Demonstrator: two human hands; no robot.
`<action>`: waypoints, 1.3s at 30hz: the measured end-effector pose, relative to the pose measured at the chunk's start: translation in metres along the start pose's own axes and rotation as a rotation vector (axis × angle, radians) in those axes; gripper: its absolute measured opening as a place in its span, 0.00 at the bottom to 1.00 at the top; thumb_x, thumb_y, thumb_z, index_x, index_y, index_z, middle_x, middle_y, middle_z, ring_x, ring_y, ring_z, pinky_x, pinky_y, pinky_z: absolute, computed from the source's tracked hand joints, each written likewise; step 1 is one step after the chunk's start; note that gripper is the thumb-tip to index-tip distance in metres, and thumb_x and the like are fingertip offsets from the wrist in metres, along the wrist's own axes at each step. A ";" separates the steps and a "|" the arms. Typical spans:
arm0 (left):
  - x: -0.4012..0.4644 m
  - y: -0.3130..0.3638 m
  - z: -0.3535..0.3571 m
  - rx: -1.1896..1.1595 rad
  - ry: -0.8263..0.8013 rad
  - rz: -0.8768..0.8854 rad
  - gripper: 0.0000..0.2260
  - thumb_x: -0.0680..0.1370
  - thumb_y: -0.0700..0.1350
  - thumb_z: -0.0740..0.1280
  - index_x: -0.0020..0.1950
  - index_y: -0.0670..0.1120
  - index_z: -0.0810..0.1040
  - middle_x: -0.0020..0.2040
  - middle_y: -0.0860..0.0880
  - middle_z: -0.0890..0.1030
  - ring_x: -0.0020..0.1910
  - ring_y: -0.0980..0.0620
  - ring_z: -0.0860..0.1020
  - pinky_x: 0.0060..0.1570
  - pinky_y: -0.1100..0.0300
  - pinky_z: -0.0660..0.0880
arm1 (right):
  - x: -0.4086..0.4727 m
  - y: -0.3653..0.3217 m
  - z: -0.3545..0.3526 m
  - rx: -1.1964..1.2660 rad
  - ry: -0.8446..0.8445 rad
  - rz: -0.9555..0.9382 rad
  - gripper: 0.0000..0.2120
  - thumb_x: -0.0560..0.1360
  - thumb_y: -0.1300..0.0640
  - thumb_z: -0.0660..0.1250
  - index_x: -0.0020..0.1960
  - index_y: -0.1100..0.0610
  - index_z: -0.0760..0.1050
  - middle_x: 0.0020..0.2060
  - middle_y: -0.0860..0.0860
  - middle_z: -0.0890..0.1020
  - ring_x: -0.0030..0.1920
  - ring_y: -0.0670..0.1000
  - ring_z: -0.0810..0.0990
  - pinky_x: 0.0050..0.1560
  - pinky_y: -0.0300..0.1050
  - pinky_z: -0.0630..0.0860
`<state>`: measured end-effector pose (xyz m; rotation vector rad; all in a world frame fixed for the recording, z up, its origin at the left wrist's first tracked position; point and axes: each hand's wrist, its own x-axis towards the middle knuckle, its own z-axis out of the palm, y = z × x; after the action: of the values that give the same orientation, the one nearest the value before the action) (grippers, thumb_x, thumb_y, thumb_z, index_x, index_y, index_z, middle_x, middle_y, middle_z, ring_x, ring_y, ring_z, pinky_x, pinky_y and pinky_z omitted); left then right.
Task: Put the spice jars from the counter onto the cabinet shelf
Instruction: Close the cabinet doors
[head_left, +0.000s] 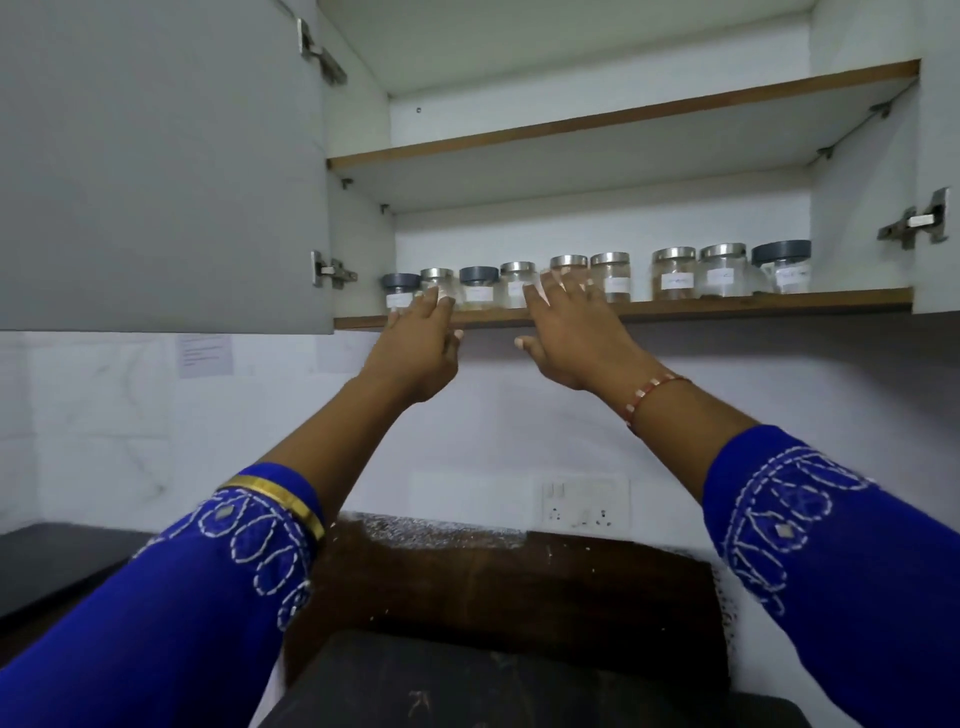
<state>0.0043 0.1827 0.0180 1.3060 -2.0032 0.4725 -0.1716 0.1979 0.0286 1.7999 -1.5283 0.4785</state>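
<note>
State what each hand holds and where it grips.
Nothing is gripped: left hand and right hand lie open, straight fingers against the jars' fronts on the lower shelf.

Wall cabinet (862, 218) white inside, with a wood-edged upper shelf (623, 117) and both doors open; the grey left door (156, 166) hangs on metal hinges (332, 270). Wall (467, 426) below is white marble-look tile, with paper notes (203, 355) stuck at the left. A white switch and socket plate (584, 503) sits low on the wall. Dark counter (67, 561) at lower left; brown panel (519, 597) below centre. Lighting dim and even
</note>
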 end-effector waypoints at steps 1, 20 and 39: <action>-0.012 -0.005 -0.005 0.004 -0.001 -0.008 0.22 0.82 0.44 0.52 0.75 0.41 0.55 0.78 0.43 0.52 0.77 0.46 0.51 0.75 0.51 0.45 | -0.003 -0.010 -0.001 0.038 0.005 -0.006 0.31 0.80 0.46 0.53 0.76 0.60 0.49 0.76 0.59 0.52 0.77 0.60 0.49 0.75 0.58 0.50; -0.113 -0.205 -0.155 0.227 0.249 -0.194 0.20 0.81 0.42 0.53 0.74 0.41 0.58 0.78 0.44 0.53 0.77 0.48 0.50 0.75 0.53 0.44 | 0.056 -0.253 -0.045 0.325 0.121 -0.225 0.31 0.80 0.46 0.52 0.77 0.59 0.48 0.77 0.58 0.50 0.77 0.59 0.47 0.76 0.57 0.48; -0.061 -0.323 -0.190 -0.491 0.464 -0.279 0.28 0.78 0.54 0.59 0.74 0.45 0.57 0.74 0.46 0.65 0.71 0.46 0.66 0.70 0.50 0.65 | 0.134 -0.436 -0.050 0.575 0.320 -0.077 0.52 0.70 0.33 0.63 0.76 0.62 0.39 0.76 0.63 0.52 0.75 0.64 0.54 0.72 0.55 0.61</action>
<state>0.3778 0.2032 0.0852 1.0280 -1.4065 0.1182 0.2856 0.1595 0.0318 2.0619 -1.1625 1.1987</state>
